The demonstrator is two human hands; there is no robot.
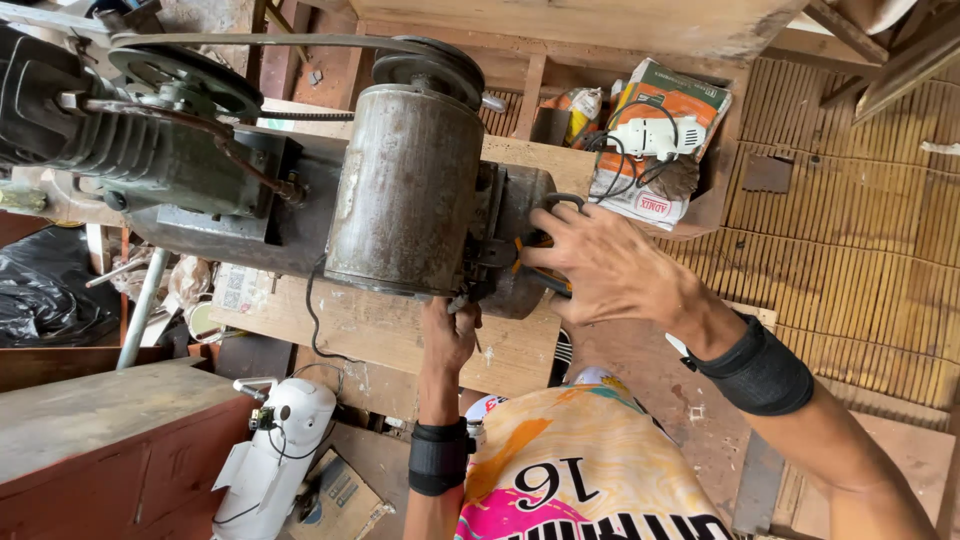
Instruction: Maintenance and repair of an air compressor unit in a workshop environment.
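Hands on the end of a grey electric motor (408, 190), which sits on a wooden board beside a dark finned compressor (120, 150), a belt (260, 40) running between their pulleys.

Behind the motor, a wooden shelf nook holds a white, orange and green carton (668, 95) with a white power tool (655, 138) and black cord on top; a flat printed box (335, 505) lies low on the floor beside a white machine (280, 450). Slatted flooring to the right lies open; the left is crowded with a red-brown cabinet (110, 450). The right hand (600, 265) spreads its fingers over the motor's end housing, curled round an orange-and-black tool (540, 280). The left hand (448, 335) is clenched on something small under the motor's rim; what, I cannot tell.
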